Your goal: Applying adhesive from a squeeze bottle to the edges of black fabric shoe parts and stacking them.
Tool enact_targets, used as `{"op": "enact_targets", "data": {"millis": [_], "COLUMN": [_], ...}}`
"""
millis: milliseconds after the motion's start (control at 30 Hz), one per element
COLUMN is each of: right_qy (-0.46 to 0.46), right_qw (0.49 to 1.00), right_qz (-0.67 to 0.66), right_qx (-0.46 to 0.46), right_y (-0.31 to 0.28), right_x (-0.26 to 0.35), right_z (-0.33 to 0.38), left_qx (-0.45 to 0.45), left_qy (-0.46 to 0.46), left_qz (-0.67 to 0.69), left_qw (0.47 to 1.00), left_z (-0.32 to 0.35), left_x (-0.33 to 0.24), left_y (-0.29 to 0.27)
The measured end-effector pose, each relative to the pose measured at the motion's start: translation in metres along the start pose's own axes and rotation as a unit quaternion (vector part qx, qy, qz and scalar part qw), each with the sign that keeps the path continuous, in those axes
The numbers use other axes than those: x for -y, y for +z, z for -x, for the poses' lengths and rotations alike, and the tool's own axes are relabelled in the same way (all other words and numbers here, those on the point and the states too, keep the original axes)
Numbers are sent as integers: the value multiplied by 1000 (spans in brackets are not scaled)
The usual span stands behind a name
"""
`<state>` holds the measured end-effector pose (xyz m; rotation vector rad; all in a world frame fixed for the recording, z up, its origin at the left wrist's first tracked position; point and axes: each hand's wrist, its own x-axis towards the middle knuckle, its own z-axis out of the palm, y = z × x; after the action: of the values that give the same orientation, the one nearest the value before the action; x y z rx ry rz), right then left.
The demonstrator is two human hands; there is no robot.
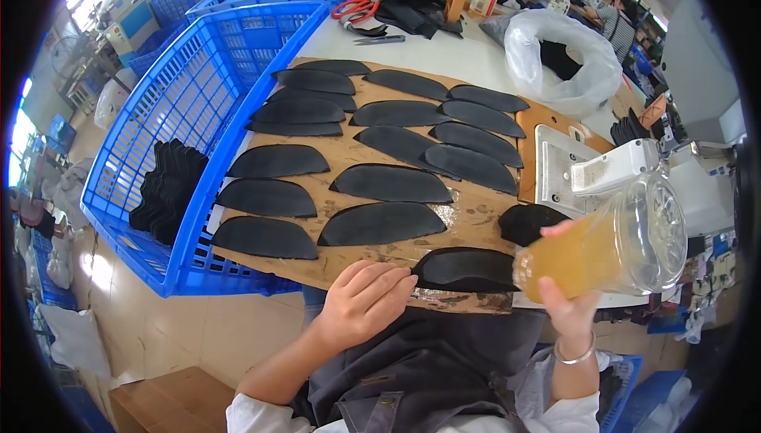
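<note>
Dark apron cloth (428, 370) fills the near edge, and just past it the left hand (363, 300) lies flat, fingers together, holding nothing; its fingertips press the end of the nearest black curved piece (466, 270), as if to pin it to the brown cardboard sheet (349, 265) so it cannot slide. Beside it the right hand (564, 300) grips a clear plastic bottle (610, 251) of amber liquid, tipped on its side with one end hanging over that same piece. Farther out, the sheet carries rows of black half-moon pieces (380, 224), laid singly with gaps, likely so none sticks to another. Left of it, a blue plastic crate (198, 100) holds a stack of more black pieces (168, 191). Beyond lie red-handled scissors (354, 9) and a clear plastic bag (567, 57)
</note>
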<state>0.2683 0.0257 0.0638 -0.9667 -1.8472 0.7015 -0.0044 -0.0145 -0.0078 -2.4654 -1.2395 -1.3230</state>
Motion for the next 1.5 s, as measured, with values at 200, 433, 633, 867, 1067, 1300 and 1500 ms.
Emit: {"op": "enact_targets", "data": {"millis": [200, 433, 633, 867, 1067, 1300, 1500], "right_qy": [64, -168, -65, 2, 74, 108, 112], "right_qw": [986, 938, 993, 978, 935, 919, 867], "right_qz": [-80, 285, 15, 154, -192, -268, -442], "right_qx": [-129, 104, 98, -142, -290, -268, -200], "right_y": [-19, 30, 13, -67, -59, -58, -52], "right_x": [27, 23, -24, -9, -4, -9, -24], "right_z": [12, -14, 20, 44, 55, 61, 59], "left_qx": [-8, 29, 36, 2, 236, 275, 215], "left_qy": [-10, -12, -76, -23, 86, 141, 93], "left_qz": [16, -18, 52, -32, 23, -8, 21], "left_qw": [1000, 999, 995, 999, 968, 951, 972], "left_z": [-8, -7, -19, -44, -116, -120, -119], "left_x": [-4, -6, -18, -25, -60, -60, -62], "left_y": [5, 1, 10, 1, 42, 64, 57]}}
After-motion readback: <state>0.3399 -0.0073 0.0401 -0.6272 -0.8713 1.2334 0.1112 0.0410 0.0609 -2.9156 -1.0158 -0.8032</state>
